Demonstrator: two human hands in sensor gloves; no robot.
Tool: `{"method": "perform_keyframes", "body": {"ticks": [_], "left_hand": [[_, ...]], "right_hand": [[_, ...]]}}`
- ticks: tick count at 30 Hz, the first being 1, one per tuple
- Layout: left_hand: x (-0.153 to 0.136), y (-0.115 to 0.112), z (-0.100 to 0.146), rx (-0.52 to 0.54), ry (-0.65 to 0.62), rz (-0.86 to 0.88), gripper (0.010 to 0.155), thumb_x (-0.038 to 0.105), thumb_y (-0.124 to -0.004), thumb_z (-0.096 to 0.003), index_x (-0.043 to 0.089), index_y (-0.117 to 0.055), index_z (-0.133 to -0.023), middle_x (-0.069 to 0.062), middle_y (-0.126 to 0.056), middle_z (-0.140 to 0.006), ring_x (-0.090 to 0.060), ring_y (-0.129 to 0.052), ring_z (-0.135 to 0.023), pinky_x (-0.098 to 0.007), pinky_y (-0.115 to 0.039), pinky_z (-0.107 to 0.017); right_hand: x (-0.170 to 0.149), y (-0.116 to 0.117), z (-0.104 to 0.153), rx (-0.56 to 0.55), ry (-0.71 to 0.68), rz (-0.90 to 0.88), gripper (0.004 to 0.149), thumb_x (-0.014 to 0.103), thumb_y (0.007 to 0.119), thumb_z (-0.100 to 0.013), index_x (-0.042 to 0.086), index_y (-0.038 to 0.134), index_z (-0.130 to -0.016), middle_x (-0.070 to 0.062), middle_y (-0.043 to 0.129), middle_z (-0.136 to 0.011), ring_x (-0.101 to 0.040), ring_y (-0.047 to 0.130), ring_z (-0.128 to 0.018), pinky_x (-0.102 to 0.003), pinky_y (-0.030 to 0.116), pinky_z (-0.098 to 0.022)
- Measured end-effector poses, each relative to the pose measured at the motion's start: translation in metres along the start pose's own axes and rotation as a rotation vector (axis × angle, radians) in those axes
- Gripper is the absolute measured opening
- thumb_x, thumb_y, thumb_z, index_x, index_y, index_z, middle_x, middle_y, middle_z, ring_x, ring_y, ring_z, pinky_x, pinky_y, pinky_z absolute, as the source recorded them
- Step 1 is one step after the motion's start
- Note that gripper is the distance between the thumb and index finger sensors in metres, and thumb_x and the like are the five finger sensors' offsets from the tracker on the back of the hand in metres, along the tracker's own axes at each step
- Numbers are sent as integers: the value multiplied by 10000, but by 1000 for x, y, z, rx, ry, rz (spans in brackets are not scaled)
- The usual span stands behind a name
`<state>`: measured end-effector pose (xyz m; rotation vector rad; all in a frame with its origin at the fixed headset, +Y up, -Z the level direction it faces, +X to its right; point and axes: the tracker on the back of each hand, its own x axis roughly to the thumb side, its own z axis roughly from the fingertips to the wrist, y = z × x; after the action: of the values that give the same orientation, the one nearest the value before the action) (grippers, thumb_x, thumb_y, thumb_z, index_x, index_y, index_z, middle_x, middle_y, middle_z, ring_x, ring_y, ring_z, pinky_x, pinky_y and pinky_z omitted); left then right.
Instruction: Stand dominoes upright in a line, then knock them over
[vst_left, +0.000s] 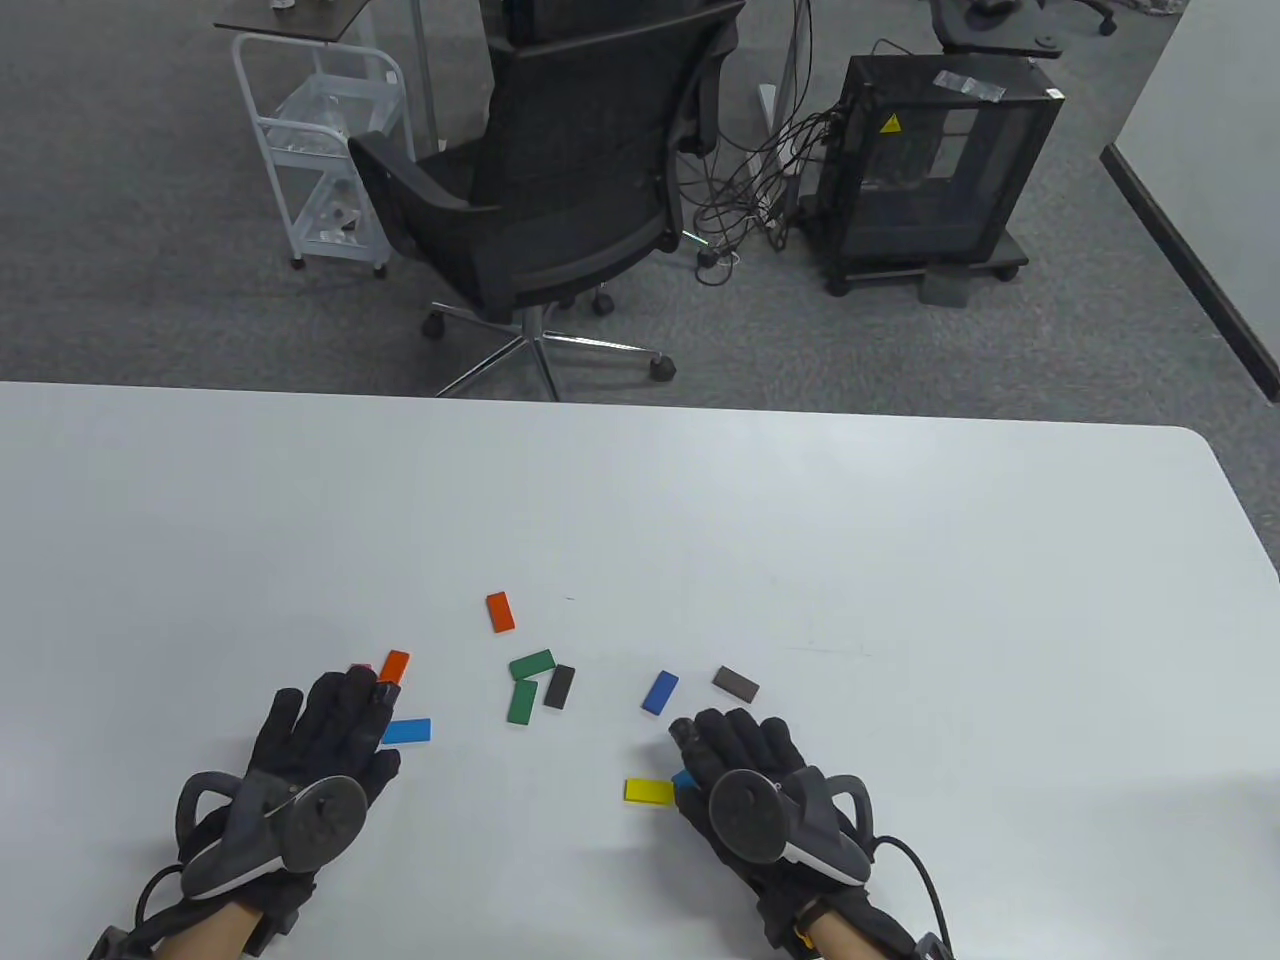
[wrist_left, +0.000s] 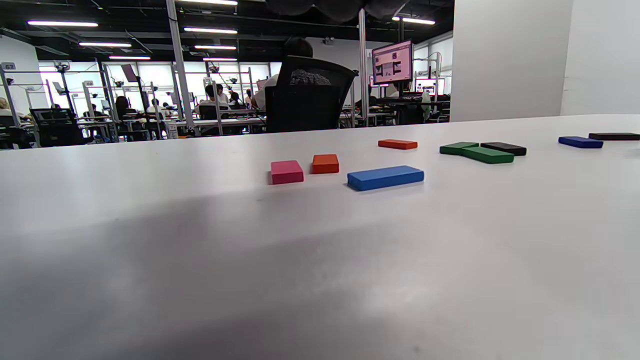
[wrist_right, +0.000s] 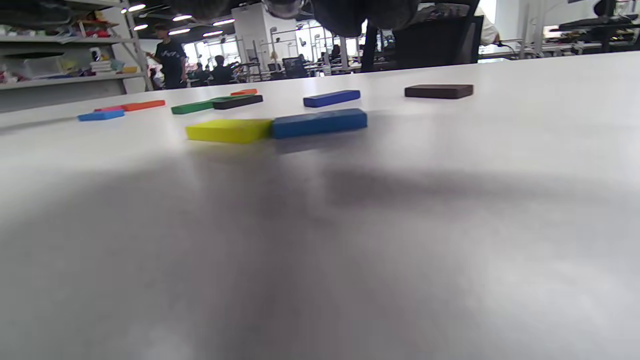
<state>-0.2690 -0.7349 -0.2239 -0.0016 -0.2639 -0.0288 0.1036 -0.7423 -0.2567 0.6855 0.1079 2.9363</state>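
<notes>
All the dominoes lie flat on the white table (vst_left: 900, 560), none upright. At the left are a pink one (wrist_left: 286, 171), an orange one (vst_left: 394, 666) and a light blue one (vst_left: 406, 731). My left hand (vst_left: 345, 700) rests flat beside them with straight fingers and holds nothing. Another orange domino (vst_left: 499, 611), two green ones (vst_left: 531, 663) (vst_left: 521, 702) and a black one (vst_left: 559, 687) sit mid-table. A blue domino (vst_left: 660, 692) and a brown one (vst_left: 736, 684) lie beyond my right hand (vst_left: 705, 740). That hand hovers loosely, empty, over a blue domino (wrist_right: 320, 123) touching a yellow one (vst_left: 649, 791).
An office chair (vst_left: 560, 180) stands beyond the table's far edge, with a white cart (vst_left: 320, 150) to its left and a black cabinet (vst_left: 940, 160) with cables to its right. The table's right corner (vst_left: 1215, 450) is rounded.
</notes>
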Motion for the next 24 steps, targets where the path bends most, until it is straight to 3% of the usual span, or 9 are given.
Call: {"method": "perform_keyframes", "body": {"ticks": [12, 16, 24], "left_hand": [[1, 0, 0, -7, 0, -2, 663, 509, -361, -696, 180, -395, -1270, -108, -381, -1336, -373, -379, -1218, -551, -255, -885], [1, 0, 0, -9, -1, -4, 661, 511, -359, -696, 185, -393, -1270, -105, -377, -1338, -372, -377, -1219, -551, -253, -886], [1, 1, 0, -8, 1, 0, 662, 513, -360, -695, 187, -393, -1270, -104, -378, -1338, -375, -378, -1219, -552, -252, -885]], "right_hand": [[43, 19, -35, 122, -162, 242, 598, 404, 776, -533, 256, 611, -1088, -39, 740, -1042, -260, 685, -969, -505, 384, -813], [52, 24, -40, 101, -194, 314, 589, 371, 789, -528, 251, 623, -1080, -69, 775, -974, -254, 727, -897, -495, 422, -806], [58, 21, -48, 114, -200, 273, 639, 380, 784, -525, 231, 576, -1110, -124, 801, -909, -278, 774, -810, -548, 479, -780]]}}
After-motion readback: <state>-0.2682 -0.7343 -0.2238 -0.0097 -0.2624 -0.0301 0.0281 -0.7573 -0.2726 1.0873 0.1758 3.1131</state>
